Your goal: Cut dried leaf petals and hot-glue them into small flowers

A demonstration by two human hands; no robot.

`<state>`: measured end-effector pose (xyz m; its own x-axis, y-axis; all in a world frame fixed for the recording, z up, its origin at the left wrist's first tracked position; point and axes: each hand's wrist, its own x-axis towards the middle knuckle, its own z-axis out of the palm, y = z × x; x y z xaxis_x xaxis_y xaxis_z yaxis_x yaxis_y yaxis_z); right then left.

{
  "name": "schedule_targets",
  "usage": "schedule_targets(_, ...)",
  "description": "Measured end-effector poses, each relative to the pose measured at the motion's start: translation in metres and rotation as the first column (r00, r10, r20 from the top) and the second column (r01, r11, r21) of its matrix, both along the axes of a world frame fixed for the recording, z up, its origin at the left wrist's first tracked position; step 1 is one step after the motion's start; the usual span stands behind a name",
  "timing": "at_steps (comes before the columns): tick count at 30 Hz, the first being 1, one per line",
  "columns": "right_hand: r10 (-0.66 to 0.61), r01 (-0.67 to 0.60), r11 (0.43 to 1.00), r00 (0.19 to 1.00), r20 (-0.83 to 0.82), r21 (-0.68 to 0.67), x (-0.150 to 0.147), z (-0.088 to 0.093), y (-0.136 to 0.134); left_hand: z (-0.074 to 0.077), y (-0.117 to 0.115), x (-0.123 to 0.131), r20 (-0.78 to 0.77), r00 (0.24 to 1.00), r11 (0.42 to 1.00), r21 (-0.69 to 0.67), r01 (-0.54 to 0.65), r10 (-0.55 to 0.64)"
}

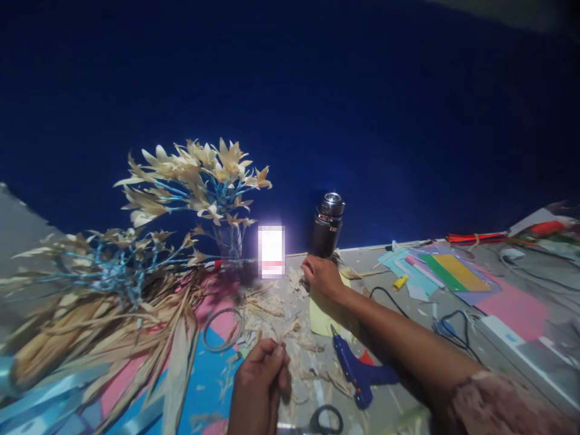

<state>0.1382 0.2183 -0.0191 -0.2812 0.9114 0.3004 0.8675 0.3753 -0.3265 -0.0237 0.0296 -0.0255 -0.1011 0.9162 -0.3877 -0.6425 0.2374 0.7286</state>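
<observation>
My left hand is low in the middle, fingers pinched on a thin strip of dry husk. My right hand reaches forward and rests on the table among husk scraps, just in front of a dark metal flask; what it holds, if anything, is hidden under the palm. A blue glue gun lies under my right forearm, beside a yellow paper sheet. Scissors lie at the bottom edge.
A glass vase with husk flowers on blue stems stands at the back. More husk flowers and leaves pile at left. A wire ring, coloured paper sheets, cables and a bright phone screen lie around. A blue wall stands behind.
</observation>
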Motion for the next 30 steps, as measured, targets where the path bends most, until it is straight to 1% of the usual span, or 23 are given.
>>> schedule_targets(5,0.077,-0.075,0.996,0.995,-0.07,0.039,0.0,-0.008,0.007,-0.006,0.0,-0.005,0.009,0.999,0.999,0.003,-0.044,0.044)
schedule_targets(10,0.121,-0.112,0.992,0.975,-0.185,0.059,0.004,-0.006,0.011,-0.005,0.0,-0.005,0.001,1.0,1.0,0.0,-0.027,0.027)
schedule_targets(12,0.141,-0.132,0.99,0.962,-0.234,0.052,0.002,-0.004,0.011,-0.004,0.0,-0.005,0.002,1.0,1.0,-0.006,-0.017,0.017)
schedule_targets(15,0.143,-0.141,0.99,0.936,-0.321,0.028,-0.002,0.001,0.007,-0.003,0.0,-0.005,0.008,0.999,0.999,-0.003,-0.035,0.035)
schedule_targets(17,0.131,-0.144,0.99,0.912,-0.389,-0.004,-0.003,0.007,-0.002,-0.002,0.0,-0.006,0.014,0.999,0.999,0.002,-0.046,0.046)
schedule_targets(19,0.119,-0.158,0.986,0.885,-0.451,-0.05,0.0,0.015,-0.021,0.003,0.0,-0.005,0.036,0.999,0.999,-0.009,-0.031,0.031)
schedule_targets(22,0.092,-0.174,0.979,0.834,-0.544,-0.102,0.008,0.028,-0.065,0.016,-0.002,-0.001,0.124,0.992,0.999,-0.041,0.005,0.0)
schedule_targets(23,0.082,-0.176,0.98,0.779,-0.621,-0.091,0.012,0.032,-0.082,0.021,-0.003,0.002,0.161,0.987,0.999,-0.052,0.016,-0.007)
schedule_targets(24,0.087,-0.16,0.986,0.74,-0.667,-0.049,0.015,0.035,-0.099,0.026,-0.004,0.005,0.192,0.981,0.997,-0.069,0.033,-0.019)
schedule_targets(25,0.123,-0.142,0.99,0.736,-0.666,0.026,0.018,0.036,-0.115,0.03,-0.005,0.009,0.215,0.976,0.995,-0.088,0.052,-0.032)
schedule_targets(26,0.19,-0.135,0.982,0.75,-0.633,0.135,0.022,0.037,-0.129,0.034,-0.007,0.014,0.229,0.972,0.992,-0.108,0.073,-0.047)
schedule_targets(27,0.269,-0.143,0.956,0.778,-0.567,0.257,0.025,0.036,-0.141,0.038,-0.008,0.019,0.238,0.969,0.988,-0.124,0.097,-0.065)
schedule_targets(28,0.344,-0.171,0.913,0.809,-0.476,0.37,0.029,0.033,-0.151,0.04,-0.01,0.023,0.244,0.966,0.985,-0.131,0.116,-0.082)
schedule_targets(29,0.402,-0.21,0.864,0.834,-0.377,0.457,0.033,0.03,-0.159,0.043,-0.012,0.028,0.249,0.964,0.983,-0.129,0.131,-0.096)
schedule_targets(30,0.441,-0.251,0.819,0.851,-0.286,0.516,0.036,0.026,-0.165,0.044,-0.014,0.031,0.252,0.962,0.983,-0.119,0.138,-0.104)
